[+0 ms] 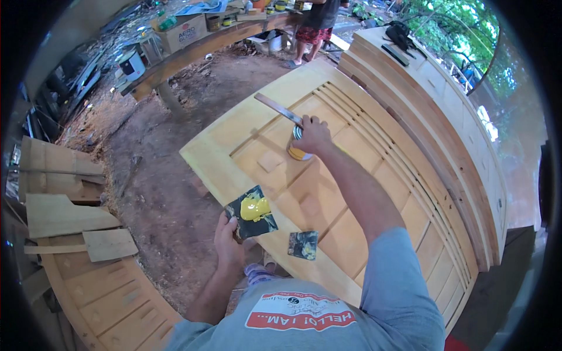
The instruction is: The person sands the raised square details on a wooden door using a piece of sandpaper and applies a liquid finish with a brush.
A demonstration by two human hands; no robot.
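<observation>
My left hand (229, 243) grips a dark square board (237, 212) at its lower left edge. A glossy blob of yellow paste (255, 207) lies on that board. My right hand (315, 136) is closed round the near end of a long flat stick (275, 107), which points to the upper left. Directly beside and partly behind that hand is a yellow-labelled can (297, 153); I cannot tell whether the fingers touch it. Beneath both hands lies a pale wooden panelled door (234, 140). A second dark square (302, 245), smeared with paste, rests on its near edge.
Stacked doors (421, 111) rise along the right. Another panelled door (111, 292) lies at lower left with loose wood pieces (110, 244) on it. A plank bench (216, 41) at the back bears a cardboard box (182, 34) and cans. Another person (316, 29) stands beyond.
</observation>
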